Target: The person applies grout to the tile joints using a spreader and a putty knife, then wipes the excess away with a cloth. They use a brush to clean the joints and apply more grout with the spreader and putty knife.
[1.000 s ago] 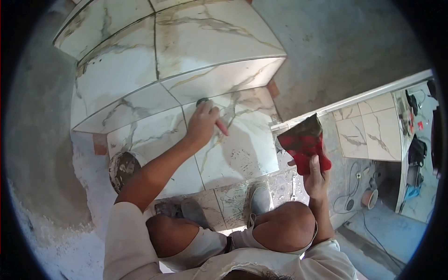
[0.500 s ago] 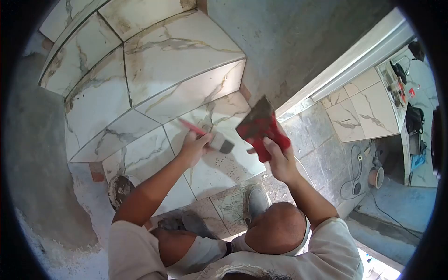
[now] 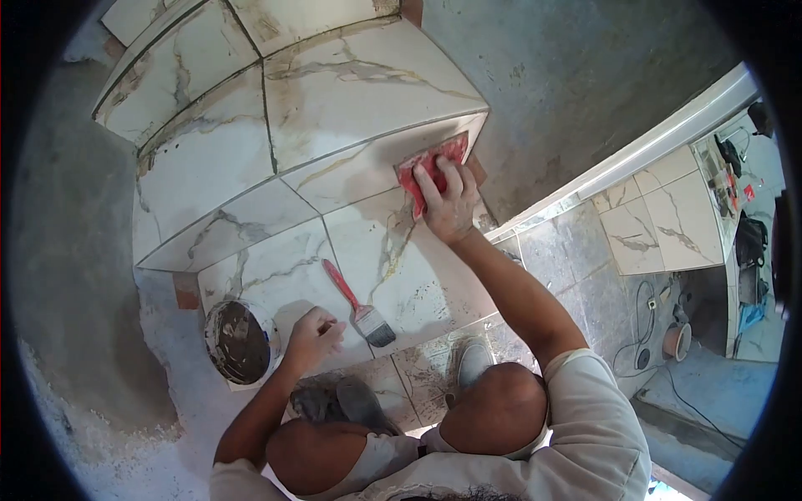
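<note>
The right hand (image 3: 449,209) has its grip closed over a red spreader (image 3: 434,159), fingers spread across the back of it and the wrist bent forward. The spreader lies directly under that grip, against the marble-patterned riser (image 3: 334,177) at its right end, close to where the tiles stop and the grey wall (image 3: 576,75) begins. One lower corner of the tool reaches down near the line where riser and tread (image 3: 451,280) meet; whether it touches the tread is hidden by the fingers.

The left hand (image 3: 312,340) is well apart from the spreader, over the front part of the tread. Its grip is loosely curled, with a gap between thumb and fingers, and I see nothing in it (the palm side is partly in shadow).

Just to the right of that hand lies a paintbrush (image 3: 359,305), free of both hands: its red handle points towards the riser and its dark bristles towards the person, near the tread's front edge. On the other side, just beside the left hand, stands a bucket (image 3: 266,317) with a dark grey mix (image 3: 238,342) inside. Dark specks dot the tread to the right of the brush.
</note>
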Action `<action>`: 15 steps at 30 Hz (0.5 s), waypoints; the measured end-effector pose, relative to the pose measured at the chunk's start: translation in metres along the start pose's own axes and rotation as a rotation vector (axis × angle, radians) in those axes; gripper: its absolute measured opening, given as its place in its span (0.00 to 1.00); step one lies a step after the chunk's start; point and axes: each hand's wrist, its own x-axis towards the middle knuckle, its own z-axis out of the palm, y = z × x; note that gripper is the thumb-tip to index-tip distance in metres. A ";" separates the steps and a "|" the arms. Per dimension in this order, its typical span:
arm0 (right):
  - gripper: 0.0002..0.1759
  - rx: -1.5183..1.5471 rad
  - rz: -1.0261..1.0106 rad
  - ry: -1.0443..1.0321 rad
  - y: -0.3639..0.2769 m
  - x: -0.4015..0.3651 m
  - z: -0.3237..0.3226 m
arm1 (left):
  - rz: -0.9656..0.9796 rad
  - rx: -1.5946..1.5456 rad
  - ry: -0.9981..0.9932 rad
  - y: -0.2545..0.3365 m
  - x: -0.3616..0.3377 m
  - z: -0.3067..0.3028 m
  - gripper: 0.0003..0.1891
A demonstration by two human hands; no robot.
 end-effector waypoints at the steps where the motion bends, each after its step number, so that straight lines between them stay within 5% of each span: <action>1: 0.29 -0.052 -0.029 0.071 0.007 0.002 0.007 | 0.050 -0.041 -0.010 -0.008 -0.009 -0.006 0.12; 15: 0.34 -0.264 0.018 0.099 0.035 -0.008 0.047 | -0.045 -0.258 -0.048 -0.050 -0.042 -0.011 0.11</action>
